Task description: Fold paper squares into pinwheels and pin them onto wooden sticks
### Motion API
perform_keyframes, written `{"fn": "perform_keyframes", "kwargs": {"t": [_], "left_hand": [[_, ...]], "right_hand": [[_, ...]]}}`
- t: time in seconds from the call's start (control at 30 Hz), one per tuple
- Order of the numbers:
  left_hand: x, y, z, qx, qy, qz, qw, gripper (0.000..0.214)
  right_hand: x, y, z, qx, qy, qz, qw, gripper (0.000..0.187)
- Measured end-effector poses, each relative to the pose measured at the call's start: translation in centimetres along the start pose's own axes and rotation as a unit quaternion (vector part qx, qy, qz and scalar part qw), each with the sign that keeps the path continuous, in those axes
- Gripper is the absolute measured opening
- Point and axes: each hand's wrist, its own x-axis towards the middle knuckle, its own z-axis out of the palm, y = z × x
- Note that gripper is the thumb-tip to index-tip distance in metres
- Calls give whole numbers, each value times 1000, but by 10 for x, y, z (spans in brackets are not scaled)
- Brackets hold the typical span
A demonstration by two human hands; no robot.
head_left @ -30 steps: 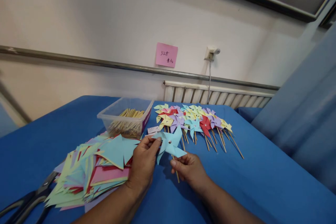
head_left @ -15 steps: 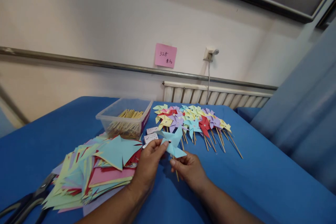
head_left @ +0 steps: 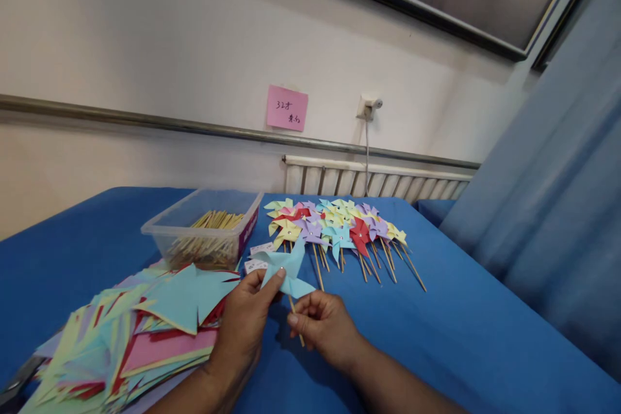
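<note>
A light blue paper pinwheel (head_left: 287, 266) on a thin wooden stick is held between both hands over the blue table (head_left: 460, 336). My left hand (head_left: 245, 323) pinches the paper blades at their near edge with thumb and fingers. My right hand (head_left: 320, 323) is closed round the stick just below the blades. Finished pinwheels (head_left: 339, 229) in several colours lie in a row a little beyond the hands, sticks pointing toward me.
A pile of cut coloured paper squares (head_left: 140, 330) lies at the left. A clear plastic tub (head_left: 204, 233) of wooden sticks stands behind it. Small white packets (head_left: 257, 257) lie beside the tub. A radiator (head_left: 373, 181) and a blue curtain (head_left: 543, 207) bound the far and right sides.
The view has shifted right and up, so everything sits lower left. The pinwheel's blades have turned and tilted away; my left fingers moved onto their near edge.
</note>
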Motion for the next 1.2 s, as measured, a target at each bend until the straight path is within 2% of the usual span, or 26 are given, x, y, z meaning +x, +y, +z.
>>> {"fn": "perform_keyframes", "kwargs": {"t": [0.1,0.27,0.47,0.63,0.8,0.97,1.13,1.2], "left_hand": [[1,2,-1,-24,33,7,999,33],[0,6,0,-35,37,8,999,36],[0,6,-2,-24,54,22,998,36],[2,6,-3,-21,54,24,998,37],[4,3,-3,5,62,26,998,39],[3,2,-4,59,63,34,996,33],[0,2,-3,35,11,11,999,30],[0,1,-2,12,-9,-16,1000,33]], "right_hand": [[1,3,-1,-21,-4,13,1000,39],[0,4,-1,-36,7,14,999,35],[-2,3,1,-46,-13,37,998,41],[-3,-3,0,-10,-33,48,998,48],[-5,-6,-2,32,-39,54,997,50],[-6,1,-1,-26,-51,49,997,48],[-3,3,-1,-71,-16,47,996,45],[1,1,-8,-91,41,33,994,43]]}}
